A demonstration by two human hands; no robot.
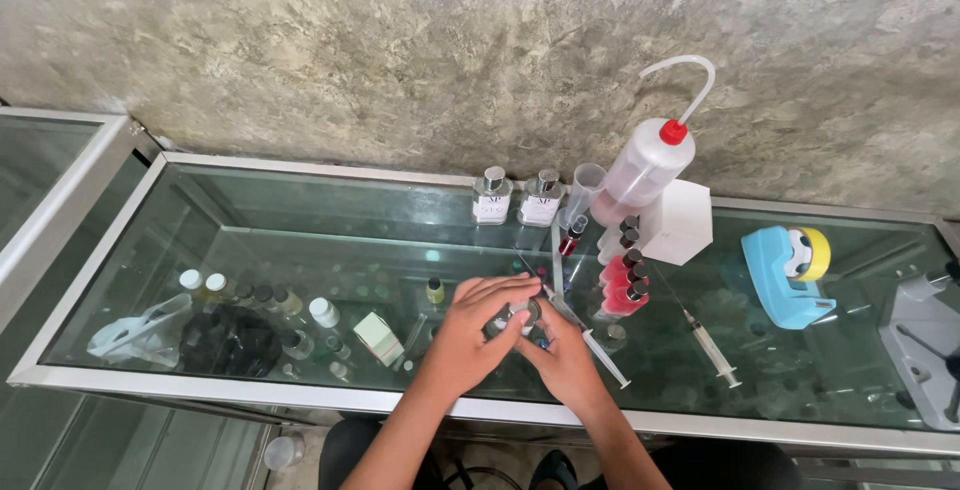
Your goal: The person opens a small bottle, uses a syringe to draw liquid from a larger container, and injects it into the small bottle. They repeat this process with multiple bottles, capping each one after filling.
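Both your hands are bunched together near the glass counter's front edge (300,398), left hand (470,335) and right hand (565,355) pinched around a small clear bottle (512,320) with a dark cap. Can't tell what's in it. Just right of them sit pink-filled vials (625,288), two syringes (712,348), and a wash bottle (648,165) holding clear liquid. There's open glass off to your left.

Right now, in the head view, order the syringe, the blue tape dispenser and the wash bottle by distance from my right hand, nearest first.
1. Syringe, on the glass just right of the right hand.
2. Wash bottle, up by the wall.
3. Blue tape dispenser, far right.
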